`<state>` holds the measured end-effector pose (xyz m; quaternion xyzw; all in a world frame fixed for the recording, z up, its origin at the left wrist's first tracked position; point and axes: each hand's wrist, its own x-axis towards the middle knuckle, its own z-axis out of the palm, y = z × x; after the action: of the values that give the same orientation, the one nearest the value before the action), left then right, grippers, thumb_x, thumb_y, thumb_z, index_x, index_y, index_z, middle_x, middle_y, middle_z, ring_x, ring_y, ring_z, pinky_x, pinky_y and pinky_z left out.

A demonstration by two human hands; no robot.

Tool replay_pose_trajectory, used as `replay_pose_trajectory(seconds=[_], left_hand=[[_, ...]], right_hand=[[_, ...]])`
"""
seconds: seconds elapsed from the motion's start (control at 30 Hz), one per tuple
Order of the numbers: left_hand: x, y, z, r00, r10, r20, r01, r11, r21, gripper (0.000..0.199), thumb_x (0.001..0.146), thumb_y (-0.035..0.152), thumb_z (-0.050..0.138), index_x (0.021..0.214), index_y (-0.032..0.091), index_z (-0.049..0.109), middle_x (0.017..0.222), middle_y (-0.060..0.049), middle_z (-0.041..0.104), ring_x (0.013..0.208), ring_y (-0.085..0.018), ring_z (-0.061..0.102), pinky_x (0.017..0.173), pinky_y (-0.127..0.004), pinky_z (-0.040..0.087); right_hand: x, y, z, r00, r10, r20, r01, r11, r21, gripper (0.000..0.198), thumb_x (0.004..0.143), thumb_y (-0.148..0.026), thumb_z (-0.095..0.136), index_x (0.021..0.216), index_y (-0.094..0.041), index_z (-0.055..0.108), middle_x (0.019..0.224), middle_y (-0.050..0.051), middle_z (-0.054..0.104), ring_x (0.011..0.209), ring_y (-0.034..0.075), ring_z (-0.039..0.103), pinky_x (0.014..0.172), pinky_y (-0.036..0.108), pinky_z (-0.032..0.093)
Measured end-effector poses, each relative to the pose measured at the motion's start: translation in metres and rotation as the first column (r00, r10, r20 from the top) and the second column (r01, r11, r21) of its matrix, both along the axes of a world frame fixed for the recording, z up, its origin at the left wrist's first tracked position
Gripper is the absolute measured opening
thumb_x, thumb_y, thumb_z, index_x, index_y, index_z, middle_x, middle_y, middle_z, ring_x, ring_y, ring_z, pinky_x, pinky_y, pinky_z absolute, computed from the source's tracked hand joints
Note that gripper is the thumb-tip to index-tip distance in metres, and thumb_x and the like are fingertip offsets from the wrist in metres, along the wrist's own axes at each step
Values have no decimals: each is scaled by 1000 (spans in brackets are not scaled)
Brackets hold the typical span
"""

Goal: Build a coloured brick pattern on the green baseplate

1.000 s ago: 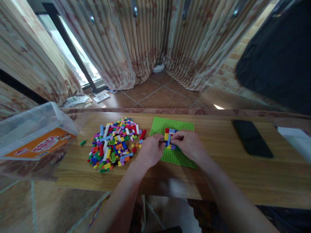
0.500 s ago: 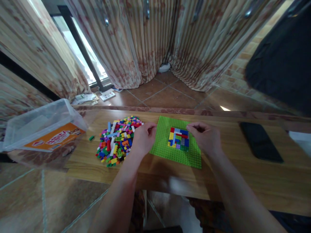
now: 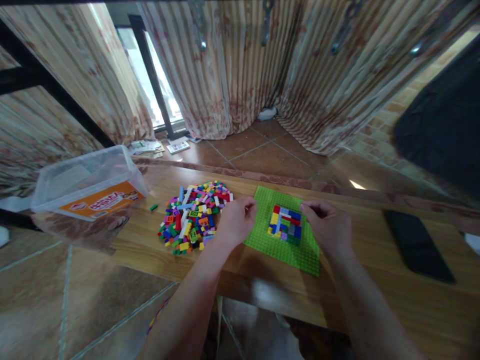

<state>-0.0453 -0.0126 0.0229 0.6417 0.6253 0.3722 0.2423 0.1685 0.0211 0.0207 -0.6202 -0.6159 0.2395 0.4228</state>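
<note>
A green studded baseplate (image 3: 294,254) lies on the wooden table, bearing a low rectangle of red, yellow, blue, white and green toy bricks (image 3: 285,224). My left hand (image 3: 236,221) hovers at the plate's left edge, between it and a heap of loose toy bricks (image 3: 195,216). Its fingers are curled together, and whatever they may hold is hidden. Over the plate's right side, my right hand (image 3: 332,227) has thumb and forefinger pinched close to the built bricks' upper right corner. I cannot make out anything between those fingertips.
A clear plastic box (image 3: 88,182) with an orange label stands at the table's left end. One green brick (image 3: 153,207) lies apart from the heap. To the right rests a black phone-like slab (image 3: 418,245). Curtains (image 3: 240,75) hang beyond the table.
My view has turned a little, so the whole scene sits further right in the picture. Both hands stay closed in nearly the same places beside the built bricks.
</note>
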Motion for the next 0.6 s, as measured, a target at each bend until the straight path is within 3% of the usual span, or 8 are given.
replay_pose_trajectory(seconds=[0.37,0.6], left_hand=[[29,-11,1,956,-167,-240,142,983,-117,20,88,19,49,95,19,68,91,-4,73,80,-17,66,74,-27,50],[40,-11,-5,948,-147,-282,120,987,-110,21,90,22,48,101,18,66,101,-7,71,89,-21,67,81,-33,53]], right_hand=[[-1,-1,-2,978,36,204,-28,999,-39,30,78,-42,55,82,-19,75,78,7,75,70,22,67,68,34,48],[-3,-3,-2,965,51,257,-48,999,-16,29,80,-40,55,85,-20,75,81,7,75,71,22,66,68,34,48]])
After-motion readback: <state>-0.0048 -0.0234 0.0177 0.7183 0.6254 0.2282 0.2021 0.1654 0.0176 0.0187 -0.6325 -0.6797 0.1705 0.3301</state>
